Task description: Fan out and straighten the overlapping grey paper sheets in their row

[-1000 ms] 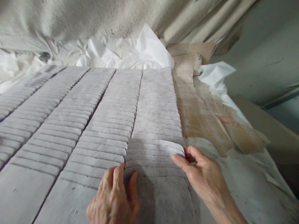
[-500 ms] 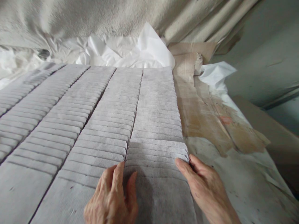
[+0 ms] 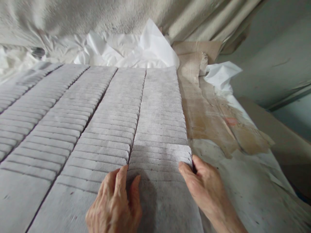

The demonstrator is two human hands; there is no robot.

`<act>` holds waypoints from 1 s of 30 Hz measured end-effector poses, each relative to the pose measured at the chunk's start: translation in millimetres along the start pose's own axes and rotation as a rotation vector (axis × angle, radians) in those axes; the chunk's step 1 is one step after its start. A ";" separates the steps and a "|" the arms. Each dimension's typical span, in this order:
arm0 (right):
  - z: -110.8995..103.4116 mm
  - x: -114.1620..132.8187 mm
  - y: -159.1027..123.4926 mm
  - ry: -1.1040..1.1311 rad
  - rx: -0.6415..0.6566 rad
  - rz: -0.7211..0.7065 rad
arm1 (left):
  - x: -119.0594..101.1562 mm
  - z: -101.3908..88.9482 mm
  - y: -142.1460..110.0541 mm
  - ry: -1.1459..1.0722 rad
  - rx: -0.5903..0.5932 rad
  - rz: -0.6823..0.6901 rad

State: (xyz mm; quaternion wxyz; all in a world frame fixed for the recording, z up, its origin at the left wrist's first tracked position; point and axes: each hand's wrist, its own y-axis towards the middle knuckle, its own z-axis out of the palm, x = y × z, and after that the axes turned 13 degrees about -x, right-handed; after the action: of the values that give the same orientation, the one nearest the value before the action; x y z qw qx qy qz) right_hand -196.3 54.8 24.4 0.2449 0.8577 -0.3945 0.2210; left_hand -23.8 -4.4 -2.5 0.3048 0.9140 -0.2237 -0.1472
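Thin grey sheets, paper- or felt-like, lie overlapped like shingles in long columns. At the right-hand column of sheets [image 3: 161,129], a newer-looking overlapping batch [image 3: 157,155] starts with a raised far edge. My right hand [image 3: 206,187] pinches the right edge of this batch, thumb on top and fingers at the side. On its left edge, my left hand [image 3: 115,197] has its fingertips at the gap between two columns and its thumb over the sheets. The fingertips of both hands are partly hidden.
More shingled columns [image 3: 60,129] spread to the left, split by dark gaps. Crumpled white sheeting [image 3: 155,45] lies behind them, below a draped beige cloth [image 3: 97,16]. Torn brown cardboard [image 3: 204,113] and a stained pale covering [image 3: 233,187] lie to the right.
The whole view has shifted slightly, so everything sits a little further left and up. Both hands keep their places at the two edges of the sheets.
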 end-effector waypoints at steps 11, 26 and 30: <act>7.0 -7.1 -15.0 -0.170 -0.509 -0.370 | 3.5 2.7 0.2 -0.024 -0.056 0.010; 0.7 -14.7 16.3 -0.078 -0.114 -0.395 | 22.0 17.0 66.3 -0.392 0.254 0.320; -1.0 -6.8 19.2 -0.050 -0.019 -0.265 | 19.6 19.6 86.2 -0.416 0.412 0.291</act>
State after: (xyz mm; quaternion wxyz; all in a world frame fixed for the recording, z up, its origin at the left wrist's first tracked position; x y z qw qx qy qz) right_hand -215.6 48.4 26.1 0.2702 0.9052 -0.2855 0.1616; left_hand -42.4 -85.4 33.5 0.0789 0.8654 -0.4344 -0.2371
